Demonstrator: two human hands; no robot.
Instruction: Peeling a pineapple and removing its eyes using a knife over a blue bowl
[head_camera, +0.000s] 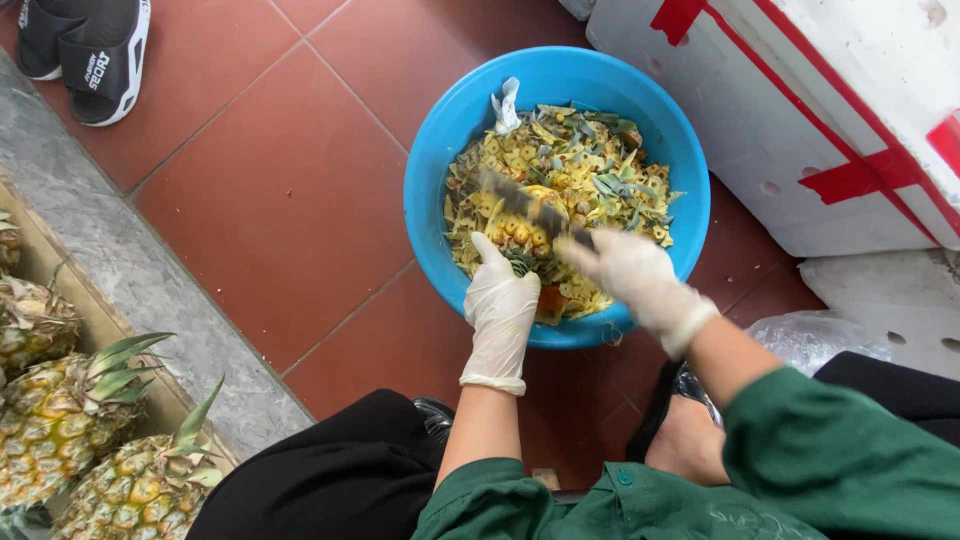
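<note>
Over the blue basin (430, 190), the gloved left hand (500, 305) grips a half-peeled pineapple (520, 228); steady it firmly and keep fingers behind the blade. The right hand (630, 275) clasps one knife (530, 208), slicing shallowly. Left of the basin lie about four whole pineapples (60, 420); beyond, one sandal pair (85, 45).

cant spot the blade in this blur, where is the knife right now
In the head view, the knife is over the blue basin, held in the gloved right hand, its blade across the pineapple held by the left hand.
</note>
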